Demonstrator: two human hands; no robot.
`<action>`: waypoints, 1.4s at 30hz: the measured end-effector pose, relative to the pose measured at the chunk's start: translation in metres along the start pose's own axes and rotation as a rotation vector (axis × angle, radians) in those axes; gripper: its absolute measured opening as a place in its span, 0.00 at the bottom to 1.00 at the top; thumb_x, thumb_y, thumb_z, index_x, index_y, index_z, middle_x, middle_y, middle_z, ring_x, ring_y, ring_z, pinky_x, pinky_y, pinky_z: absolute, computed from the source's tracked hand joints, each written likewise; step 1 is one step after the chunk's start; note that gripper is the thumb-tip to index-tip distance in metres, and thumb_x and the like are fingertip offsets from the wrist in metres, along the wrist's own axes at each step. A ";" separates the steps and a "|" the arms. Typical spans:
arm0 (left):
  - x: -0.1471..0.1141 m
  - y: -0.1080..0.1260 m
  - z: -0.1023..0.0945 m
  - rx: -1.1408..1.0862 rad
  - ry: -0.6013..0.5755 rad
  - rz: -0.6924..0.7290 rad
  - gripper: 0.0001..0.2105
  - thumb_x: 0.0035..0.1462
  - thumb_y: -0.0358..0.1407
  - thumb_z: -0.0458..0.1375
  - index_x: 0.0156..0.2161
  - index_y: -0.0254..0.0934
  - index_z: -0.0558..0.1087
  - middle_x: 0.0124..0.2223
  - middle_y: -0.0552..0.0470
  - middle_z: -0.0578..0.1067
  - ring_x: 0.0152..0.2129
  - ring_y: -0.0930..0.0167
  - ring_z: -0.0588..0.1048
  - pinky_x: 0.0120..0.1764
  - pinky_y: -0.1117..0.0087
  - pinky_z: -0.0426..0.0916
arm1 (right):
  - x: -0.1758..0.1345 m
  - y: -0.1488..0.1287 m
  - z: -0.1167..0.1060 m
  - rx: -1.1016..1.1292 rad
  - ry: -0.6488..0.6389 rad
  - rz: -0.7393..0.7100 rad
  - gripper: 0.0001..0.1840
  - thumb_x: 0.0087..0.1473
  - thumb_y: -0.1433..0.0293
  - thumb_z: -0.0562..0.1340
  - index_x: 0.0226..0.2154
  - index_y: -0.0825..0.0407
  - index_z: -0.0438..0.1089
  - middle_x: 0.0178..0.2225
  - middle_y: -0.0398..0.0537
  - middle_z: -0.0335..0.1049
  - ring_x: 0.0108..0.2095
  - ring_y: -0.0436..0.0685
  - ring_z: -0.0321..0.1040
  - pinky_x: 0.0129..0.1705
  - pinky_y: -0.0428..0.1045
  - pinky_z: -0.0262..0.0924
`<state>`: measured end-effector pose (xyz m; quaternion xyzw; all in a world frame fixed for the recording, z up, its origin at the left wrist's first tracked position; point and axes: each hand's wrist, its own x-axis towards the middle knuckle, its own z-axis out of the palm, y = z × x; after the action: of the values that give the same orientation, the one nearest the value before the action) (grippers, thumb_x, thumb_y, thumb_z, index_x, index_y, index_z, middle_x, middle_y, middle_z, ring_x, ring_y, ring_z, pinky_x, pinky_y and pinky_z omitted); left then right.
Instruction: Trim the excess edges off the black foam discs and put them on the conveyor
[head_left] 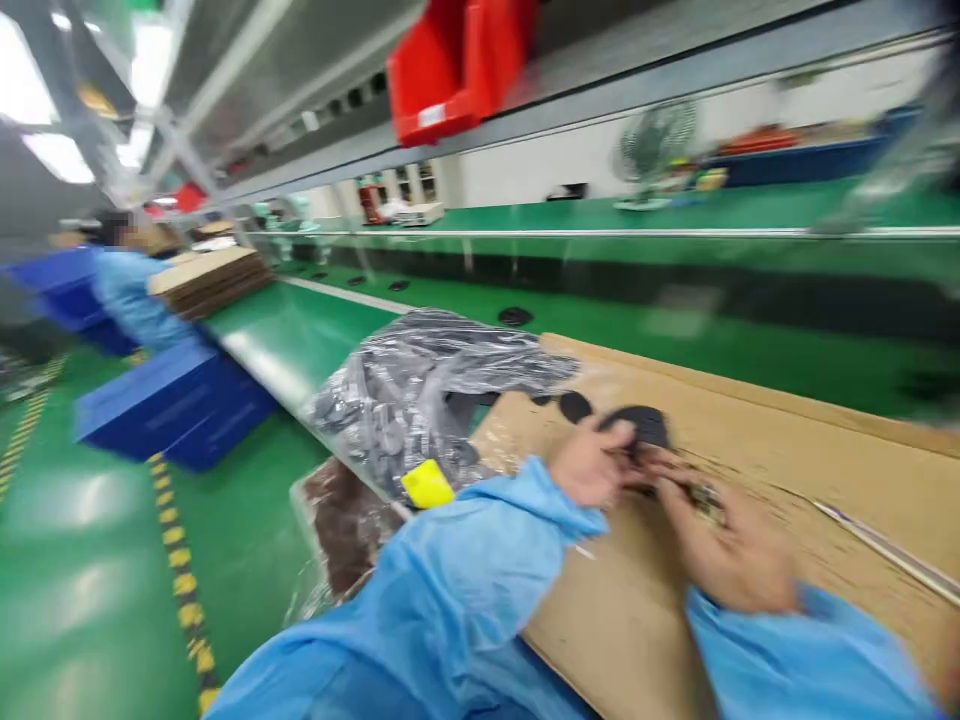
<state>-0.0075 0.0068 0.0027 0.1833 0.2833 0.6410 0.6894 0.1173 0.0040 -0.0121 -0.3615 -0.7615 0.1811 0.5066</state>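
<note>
Head view, line: a worker in a blue smock leans over a cardboard sheet (750, 440) laid on a green conveyor bench (300, 335); frame is motion-blurred.
Left hand (592, 462): curled shut on the near edge of a small black disc (637, 425), fingers pinching it against the cardboard.
Right hand (724, 545): fingers bent toward the same disc and touching its right side; blur hides whether it grips or only steadies, so cannot tell.
Disc position: on the cardboard, between both hands, just right of the plastic bag.
Handling, est.: looks thin, light, prob. rubbery or foam-like; likely flexes, not fragile; best taken at the rim w/ fingertips.
Nearby: clear plastic bag of dark parts (420, 395) w/ a yellow label (426, 484) touching the cardboard's left end; more black discs (575, 405) lie loose beside it.
Background: co-worker in blue (127, 285) well off to the left by blue crates (176, 400); red bins (450, 65) on the shelf overhead.
</note>
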 end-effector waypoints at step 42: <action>-0.010 0.003 0.001 0.203 0.025 -0.124 0.15 0.47 0.30 0.63 0.43 0.36 0.69 0.25 0.57 0.65 0.14 0.80 0.58 0.17 0.78 0.52 | 0.003 -0.018 -0.036 -0.564 -0.535 0.249 0.10 0.52 0.75 0.55 0.35 0.52 0.70 0.36 0.51 0.73 0.36 0.58 0.69 0.35 0.48 0.57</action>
<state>-0.0098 -0.0025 0.0071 0.2264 0.3661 0.5674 0.7020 0.1420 -0.0096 0.0165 -0.5159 -0.8366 0.1128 0.1457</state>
